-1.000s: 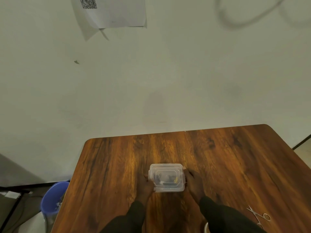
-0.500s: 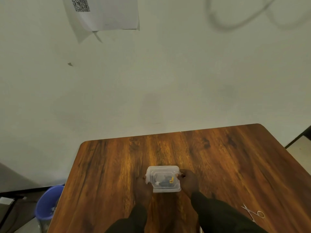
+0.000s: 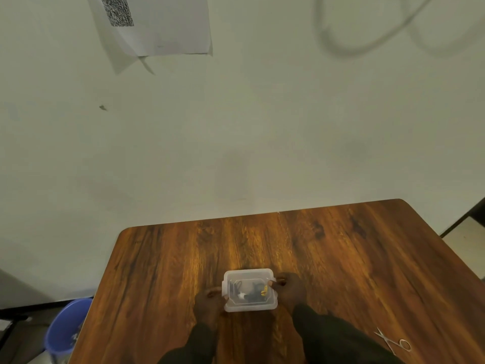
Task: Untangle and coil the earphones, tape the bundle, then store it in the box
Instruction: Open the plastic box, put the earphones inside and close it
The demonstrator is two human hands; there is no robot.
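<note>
I see the small clear lidded plastic box [image 3: 249,290] resting on the brown wooden table [image 3: 341,258], dark coiled earphones [image 3: 256,295] inside. My left hand [image 3: 208,307] and right hand [image 3: 290,291] grip its opposite short sides, fingers curled on the rim.

No words, brand names or numbers can be read anywhere here. The only sign is a black-and-white QR code [image 3: 117,11], printed in the upper left corner of a white paper sheet [image 3: 168,27] that hangs on the wall [image 3: 262,114]. Its pattern is too blurred to decode, and lower on the sheet there is only a faint grey mark, not legible. The clear plastic box [image 3: 249,289] on the wooden table [image 3: 341,258] carries no label that I can see
</note>
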